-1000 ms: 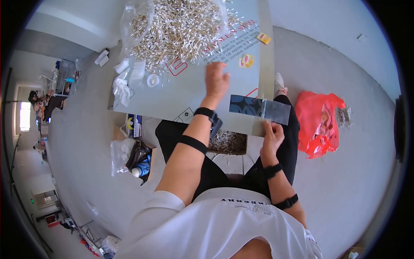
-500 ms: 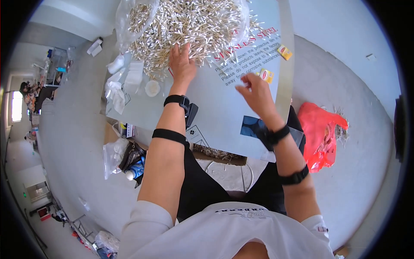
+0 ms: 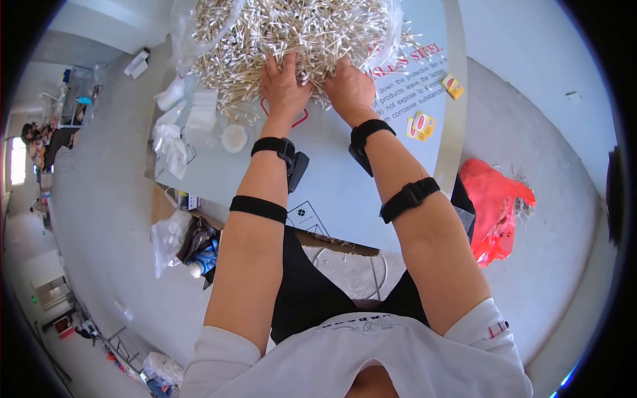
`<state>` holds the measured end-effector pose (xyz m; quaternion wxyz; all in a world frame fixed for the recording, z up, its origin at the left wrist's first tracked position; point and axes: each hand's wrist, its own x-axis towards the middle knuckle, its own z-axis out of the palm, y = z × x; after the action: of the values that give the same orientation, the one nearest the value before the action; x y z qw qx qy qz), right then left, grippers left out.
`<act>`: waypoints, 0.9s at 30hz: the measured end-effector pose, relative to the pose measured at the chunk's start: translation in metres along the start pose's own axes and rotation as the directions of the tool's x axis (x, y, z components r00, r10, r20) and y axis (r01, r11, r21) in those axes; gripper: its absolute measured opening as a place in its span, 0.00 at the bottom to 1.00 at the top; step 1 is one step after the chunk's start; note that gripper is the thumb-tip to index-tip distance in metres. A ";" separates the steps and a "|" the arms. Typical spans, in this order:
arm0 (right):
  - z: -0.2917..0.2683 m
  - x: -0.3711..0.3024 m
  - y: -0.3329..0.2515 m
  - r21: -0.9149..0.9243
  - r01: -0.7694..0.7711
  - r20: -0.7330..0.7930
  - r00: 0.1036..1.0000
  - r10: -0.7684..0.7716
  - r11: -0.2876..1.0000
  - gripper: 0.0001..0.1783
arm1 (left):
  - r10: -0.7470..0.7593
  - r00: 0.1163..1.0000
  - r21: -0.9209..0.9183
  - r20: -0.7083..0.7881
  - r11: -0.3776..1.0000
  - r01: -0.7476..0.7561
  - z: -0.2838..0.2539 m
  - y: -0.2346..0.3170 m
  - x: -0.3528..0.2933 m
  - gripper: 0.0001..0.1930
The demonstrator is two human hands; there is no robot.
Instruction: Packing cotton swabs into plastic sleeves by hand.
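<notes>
On the surface lies a heap of cotton swabs. At the heap's near edge, our left grip spreads open; whether our right grip, also there, is closed, we cannot tell. We judge the swabs light, stiff, best cupped low.

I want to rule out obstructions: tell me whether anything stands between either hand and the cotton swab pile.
Nothing visible does. The left hand and right hand are both at the near edge of the cotton swab pile; clear plastic lies only at its sides.
</notes>
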<state>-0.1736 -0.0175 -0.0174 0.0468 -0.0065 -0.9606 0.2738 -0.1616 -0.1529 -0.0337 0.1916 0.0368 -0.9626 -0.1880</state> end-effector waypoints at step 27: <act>-0.051 0.055 -0.001 0.819 0.190 -0.029 0.956 -0.291 0.542 0.30 | 0.117 0.987 -0.634 -0.110 0.757 -0.160 -0.045 0.023 0.081 0.22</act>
<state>-0.2233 0.0099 0.0309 0.0284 0.1628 -0.7196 0.6745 -0.2192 -0.1589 0.0417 0.2365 -0.0961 -0.8343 -0.4887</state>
